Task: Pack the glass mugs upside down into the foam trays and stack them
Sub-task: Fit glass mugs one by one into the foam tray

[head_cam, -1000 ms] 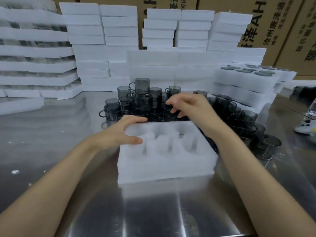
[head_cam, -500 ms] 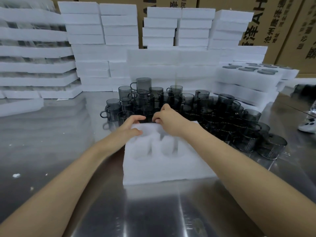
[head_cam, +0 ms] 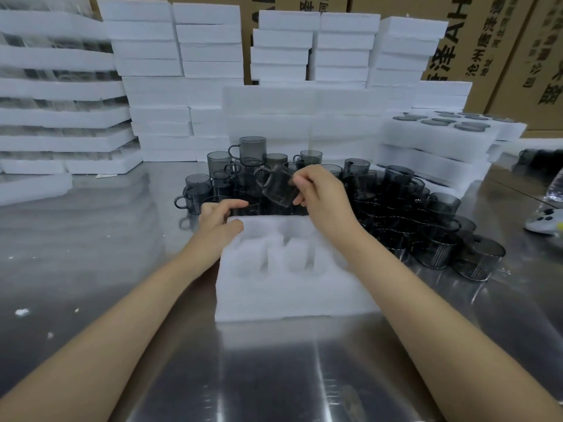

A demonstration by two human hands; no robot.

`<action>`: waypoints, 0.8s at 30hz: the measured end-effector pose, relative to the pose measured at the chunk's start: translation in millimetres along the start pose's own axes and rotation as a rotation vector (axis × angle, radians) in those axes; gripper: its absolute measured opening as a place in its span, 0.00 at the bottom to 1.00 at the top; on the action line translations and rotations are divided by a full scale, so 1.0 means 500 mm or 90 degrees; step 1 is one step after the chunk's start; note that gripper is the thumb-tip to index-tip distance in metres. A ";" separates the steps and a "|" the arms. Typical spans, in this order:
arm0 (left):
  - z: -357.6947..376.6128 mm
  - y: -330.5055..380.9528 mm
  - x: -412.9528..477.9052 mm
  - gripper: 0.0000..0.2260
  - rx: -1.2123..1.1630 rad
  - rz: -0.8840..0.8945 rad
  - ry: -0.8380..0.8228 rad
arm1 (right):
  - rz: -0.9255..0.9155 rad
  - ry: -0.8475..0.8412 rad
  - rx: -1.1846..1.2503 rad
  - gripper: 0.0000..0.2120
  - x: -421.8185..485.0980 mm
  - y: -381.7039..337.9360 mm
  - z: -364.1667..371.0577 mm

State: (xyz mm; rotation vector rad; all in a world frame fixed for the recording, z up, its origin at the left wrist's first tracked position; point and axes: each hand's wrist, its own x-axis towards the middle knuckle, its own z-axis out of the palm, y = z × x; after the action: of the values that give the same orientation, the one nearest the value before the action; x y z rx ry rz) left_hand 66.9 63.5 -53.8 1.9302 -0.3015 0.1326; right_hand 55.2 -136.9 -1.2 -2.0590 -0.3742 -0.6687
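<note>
A white foam tray with several round pockets, none holding a mug, lies on the steel table in front of me. Behind it stands a crowd of smoky grey glass mugs, some stacked. My right hand holds one grey mug tilted in the air just above the tray's far edge, fingers pinching its rim. My left hand rests on the tray's far left corner, fingers curled over the edge beside a standing mug.
Stacks of white foam trays line the back and left of the table. A filled tray with upturned mugs tops a stack at the right. Cardboard boxes stand behind. A white controller and a water bottle lie at the right edge.
My right hand has lifted a mug out of the crowd and tipped it over the tray's far edge. My left hand stayed at the tray's far left corner.
</note>
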 end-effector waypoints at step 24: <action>0.021 0.014 -0.012 0.14 -0.080 0.124 0.177 | -0.246 -0.196 -0.207 0.09 -0.039 -0.025 0.001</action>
State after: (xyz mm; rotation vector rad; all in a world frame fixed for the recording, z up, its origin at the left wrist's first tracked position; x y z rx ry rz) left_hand 58.6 52.1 -53.1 1.7296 -0.3027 0.4955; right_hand 33.4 -129.8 -4.5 -2.4345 -0.9082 -0.6705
